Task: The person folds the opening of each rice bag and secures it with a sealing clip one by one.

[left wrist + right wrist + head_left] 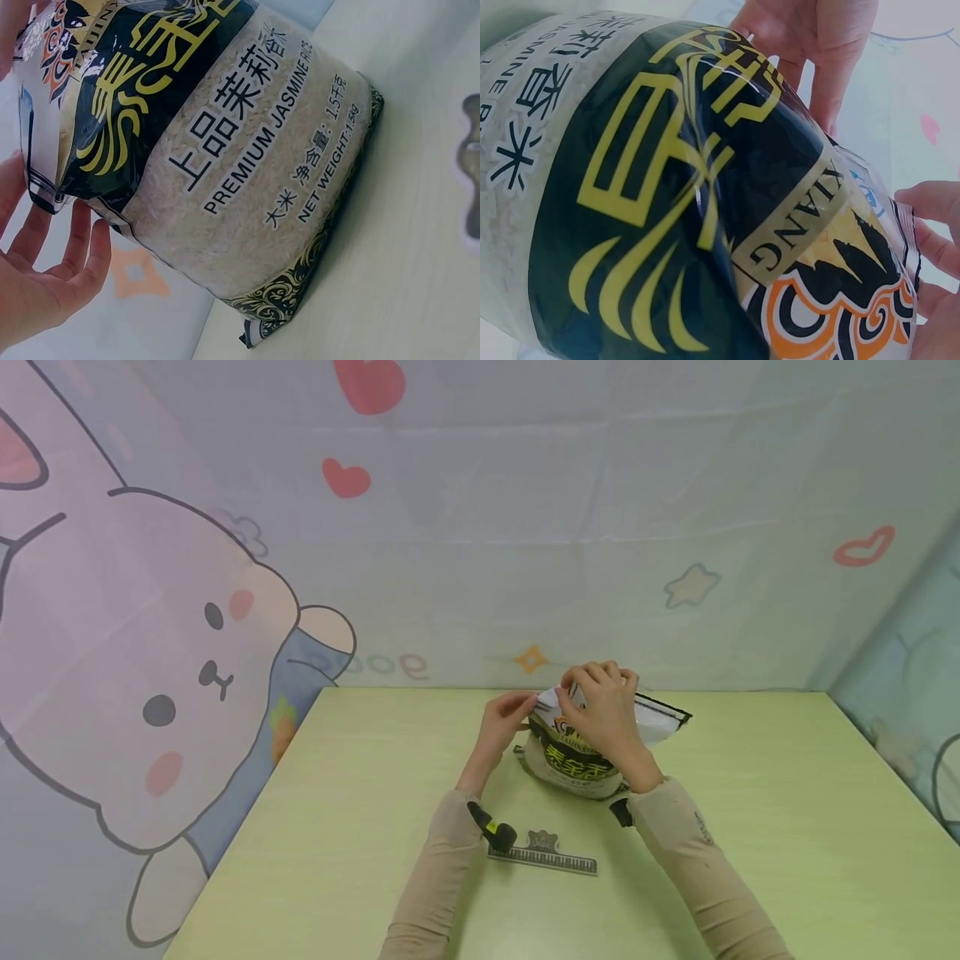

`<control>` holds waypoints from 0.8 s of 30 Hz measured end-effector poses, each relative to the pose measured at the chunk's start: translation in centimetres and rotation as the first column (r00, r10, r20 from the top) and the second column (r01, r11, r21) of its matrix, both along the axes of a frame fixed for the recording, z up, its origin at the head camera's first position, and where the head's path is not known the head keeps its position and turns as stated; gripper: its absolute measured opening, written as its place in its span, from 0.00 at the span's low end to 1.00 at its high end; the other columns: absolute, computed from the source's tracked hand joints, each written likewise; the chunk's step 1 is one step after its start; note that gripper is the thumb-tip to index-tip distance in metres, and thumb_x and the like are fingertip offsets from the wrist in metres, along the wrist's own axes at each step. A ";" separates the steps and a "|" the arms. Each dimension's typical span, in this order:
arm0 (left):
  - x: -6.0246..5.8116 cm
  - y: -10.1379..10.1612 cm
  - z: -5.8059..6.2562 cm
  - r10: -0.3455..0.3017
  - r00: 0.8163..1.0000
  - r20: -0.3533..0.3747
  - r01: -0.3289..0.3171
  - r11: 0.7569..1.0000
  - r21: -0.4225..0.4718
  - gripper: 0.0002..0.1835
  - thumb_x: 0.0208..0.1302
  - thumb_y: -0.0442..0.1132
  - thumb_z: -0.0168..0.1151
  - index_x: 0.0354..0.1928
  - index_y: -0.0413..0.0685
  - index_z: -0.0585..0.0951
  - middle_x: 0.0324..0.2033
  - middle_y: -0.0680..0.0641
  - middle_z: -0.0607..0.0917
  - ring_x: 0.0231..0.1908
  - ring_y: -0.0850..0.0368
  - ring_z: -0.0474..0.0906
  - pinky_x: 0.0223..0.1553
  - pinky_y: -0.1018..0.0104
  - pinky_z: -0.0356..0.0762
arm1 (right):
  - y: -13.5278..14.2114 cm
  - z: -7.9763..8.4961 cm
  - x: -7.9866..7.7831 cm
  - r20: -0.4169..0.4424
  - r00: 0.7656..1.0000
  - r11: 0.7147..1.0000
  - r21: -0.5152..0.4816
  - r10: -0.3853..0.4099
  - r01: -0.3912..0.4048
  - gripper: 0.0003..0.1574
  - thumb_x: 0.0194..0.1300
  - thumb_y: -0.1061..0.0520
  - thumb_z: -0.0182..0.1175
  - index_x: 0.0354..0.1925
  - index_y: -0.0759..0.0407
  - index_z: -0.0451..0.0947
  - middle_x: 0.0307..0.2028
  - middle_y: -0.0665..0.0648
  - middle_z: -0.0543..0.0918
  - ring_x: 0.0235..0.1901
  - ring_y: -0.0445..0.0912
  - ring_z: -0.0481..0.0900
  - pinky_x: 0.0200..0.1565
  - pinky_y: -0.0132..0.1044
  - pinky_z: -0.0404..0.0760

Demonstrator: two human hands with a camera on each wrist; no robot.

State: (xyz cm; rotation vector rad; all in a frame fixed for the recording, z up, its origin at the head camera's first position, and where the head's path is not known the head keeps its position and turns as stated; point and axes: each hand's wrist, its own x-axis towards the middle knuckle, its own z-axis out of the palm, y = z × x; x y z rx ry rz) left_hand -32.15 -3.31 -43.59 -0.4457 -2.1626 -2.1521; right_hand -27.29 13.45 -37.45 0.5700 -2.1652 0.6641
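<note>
Step, as judged: working the top of the rice bag [573,767]; the next move likely calls for a steady pinch along that edge. Rice bag, one: standing below the fingers, its top between them. Hands, two: left hand [497,725] pinching the top's left corner; right hand [607,710] pinching the edge just beside. Clip [546,860], one: wearer's side of the fingers.

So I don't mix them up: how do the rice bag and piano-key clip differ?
The rice bag is big and bulging; the piano-key clip is small and slim. The left hand and right hand grip the rice bag's top; neither holds the piano-key clip. The rice bag carries yellow lettering on a dark band, the piano-key clip a row of keys. Both appear to rest on the table.
</note>
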 end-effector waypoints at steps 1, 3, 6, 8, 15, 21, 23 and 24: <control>0.0 0.0 0.0 0.002 1.000 -0.004 -0.002 1.000 0.000 0.15 0.74 0.33 0.59 0.53 0.27 0.81 0.48 0.33 0.86 0.38 0.67 0.79 0.40 0.67 0.84 | 0.0 0.0 0.0 0.003 1.000 1.000 0.001 -0.001 0.001 0.06 0.63 0.63 0.67 0.32 0.61 0.78 0.37 0.65 0.84 0.43 0.65 0.74 0.51 0.70 0.63; 0.0 0.1 -0.1 0.006 1.000 -0.009 -0.006 1.000 0.000 0.14 0.74 0.33 0.60 0.53 0.27 0.81 0.48 0.33 0.86 0.38 0.68 0.79 0.39 0.69 0.83 | 0.0 0.1 0.1 0.011 1.000 1.000 0.006 -0.009 0.009 0.06 0.63 0.63 0.68 0.34 0.62 0.78 0.37 0.65 0.85 0.43 0.65 0.74 0.52 0.69 0.63; 0.0 0.2 -0.2 0.011 1.000 -0.024 -0.011 1.000 -0.005 0.14 0.73 0.32 0.60 0.52 0.27 0.82 0.47 0.34 0.87 0.37 0.68 0.79 0.37 0.71 0.82 | 0.1 0.1 0.1 0.017 1.000 0.999 0.020 -0.025 0.025 0.08 0.63 0.64 0.68 0.39 0.64 0.79 0.38 0.66 0.85 0.43 0.65 0.74 0.52 0.69 0.63; 0.0 0.3 -0.3 0.015 0.999 -0.036 -0.015 1.000 -0.010 0.13 0.73 0.32 0.61 0.52 0.28 0.82 0.47 0.35 0.87 0.37 0.69 0.79 0.37 0.71 0.82 | 0.1 0.0 0.1 0.014 0.999 0.999 0.030 -0.036 0.036 0.08 0.63 0.64 0.68 0.40 0.64 0.80 0.38 0.66 0.85 0.43 0.65 0.74 0.52 0.68 0.63; 0.1 0.6 -0.3 0.035 0.998 -0.054 -0.036 0.999 -0.015 0.12 0.71 0.31 0.63 0.50 0.28 0.83 0.47 0.34 0.87 0.39 0.59 0.85 0.35 0.74 0.80 | 0.2 -0.2 0.1 -0.003 0.998 0.997 0.057 -0.055 0.055 0.04 0.64 0.65 0.66 0.38 0.65 0.81 0.37 0.66 0.84 0.43 0.64 0.74 0.51 0.68 0.64; 0.3 0.9 -0.2 0.036 0.996 -0.080 -0.037 0.999 -0.015 0.10 0.70 0.27 0.62 0.49 0.25 0.82 0.46 0.30 0.86 0.47 0.33 0.84 0.34 0.76 0.78 | 0.2 -0.4 0.0 -0.026 0.997 0.995 0.067 -0.066 0.068 0.04 0.63 0.66 0.67 0.37 0.64 0.81 0.35 0.64 0.83 0.42 0.63 0.74 0.50 0.66 0.64; 0.1 0.9 -0.4 0.033 0.996 -0.087 -0.035 0.999 -0.020 0.10 0.70 0.26 0.61 0.48 0.23 0.81 0.45 0.28 0.85 0.47 0.29 0.82 0.34 0.76 0.79 | 0.2 -0.4 0.0 -0.030 0.997 0.995 0.067 -0.067 0.069 0.04 0.63 0.65 0.67 0.37 0.64 0.81 0.35 0.64 0.83 0.42 0.63 0.74 0.50 0.66 0.64; 0.1 1.0 -0.5 0.029 0.996 -0.090 -0.031 0.999 -0.017 0.10 0.70 0.25 0.60 0.48 0.22 0.81 0.45 0.28 0.85 0.47 0.28 0.82 0.34 0.76 0.79 | 0.3 -0.5 0.0 -0.033 0.997 0.996 0.065 -0.066 0.068 0.03 0.64 0.65 0.67 0.37 0.64 0.81 0.35 0.64 0.83 0.42 0.63 0.74 0.50 0.66 0.64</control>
